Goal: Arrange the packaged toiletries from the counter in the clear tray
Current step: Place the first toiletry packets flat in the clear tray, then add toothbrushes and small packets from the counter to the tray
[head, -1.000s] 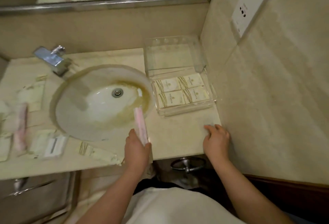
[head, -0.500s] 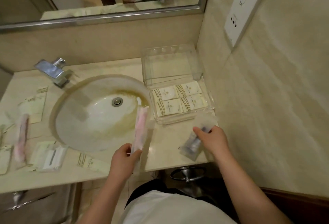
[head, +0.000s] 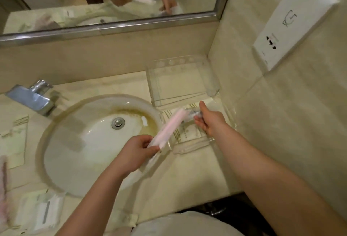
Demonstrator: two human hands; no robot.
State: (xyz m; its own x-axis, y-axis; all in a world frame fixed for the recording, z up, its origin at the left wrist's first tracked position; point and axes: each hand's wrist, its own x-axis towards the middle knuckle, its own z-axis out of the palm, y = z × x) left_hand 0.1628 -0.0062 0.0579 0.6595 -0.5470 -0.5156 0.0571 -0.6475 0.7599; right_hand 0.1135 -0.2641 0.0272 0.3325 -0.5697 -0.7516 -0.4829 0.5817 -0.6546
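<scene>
The clear tray (head: 189,146) stands on the counter right of the sink, against the wall. Cream boxed toiletries (head: 187,132) lie flat in its front section. My left hand (head: 135,153) grips the near end of a long pink packaged item (head: 170,127), whose far end reaches over the tray's left edge. My right hand (head: 210,118) is over the tray's front section, pinching a small clear packet (head: 193,113) above the boxes. The tray's raised back section (head: 180,82) holds nothing that I can see.
The round sink (head: 90,142) fills the counter's middle, with a chrome faucet (head: 32,97) behind it. More packets lie left of the sink (head: 39,211) and one at the front edge (head: 129,219). A mirror runs along the back; a wall outlet plate (head: 293,20) is on the right.
My right hand picked the clear packet up from the counter's front and carried it over the tray. My left hand swung the pink item towards the tray.
</scene>
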